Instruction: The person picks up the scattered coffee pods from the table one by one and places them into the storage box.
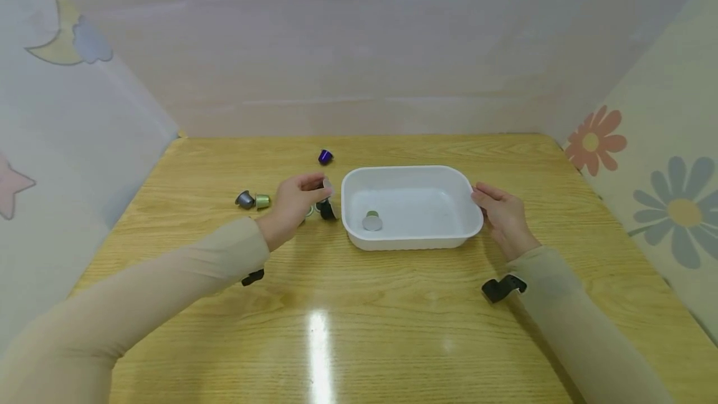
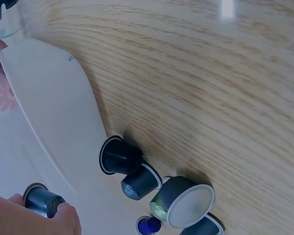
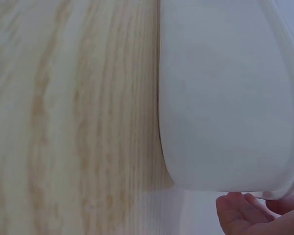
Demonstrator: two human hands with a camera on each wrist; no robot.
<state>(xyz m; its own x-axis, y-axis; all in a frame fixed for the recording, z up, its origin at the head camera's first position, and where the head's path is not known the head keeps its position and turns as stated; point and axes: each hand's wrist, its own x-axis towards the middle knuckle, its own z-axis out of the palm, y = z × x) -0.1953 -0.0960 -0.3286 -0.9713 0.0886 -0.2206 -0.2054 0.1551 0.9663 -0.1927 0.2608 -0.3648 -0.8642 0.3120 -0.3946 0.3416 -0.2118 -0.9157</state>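
Note:
My left hand (image 1: 291, 204) pinches a dark coffee capsule (image 2: 41, 199) between thumb and fingers, just left of a white plastic basin (image 1: 412, 243). Below that hand, a black capsule (image 2: 123, 155) and a dark blue-grey one (image 2: 139, 182) stand close by the basin's wall. Beside them lies a green capsule with a pale lid (image 2: 192, 205), partly hidden in the head view. At the basin's right end, my right hand (image 1: 505, 214) holds the rim, thumb above and fingers beneath it. One green capsule (image 1: 372, 222) lies inside the basin near its left end, lid facing me.
Farther back on the wooden table (image 1: 381, 304) lies a purple-blue capsule (image 1: 325, 156). To the left, a grey capsule (image 1: 245, 199) and a light green one (image 1: 262, 201) lie side by side. Patterned panels stand at both sides, and a plain wall closes the back.

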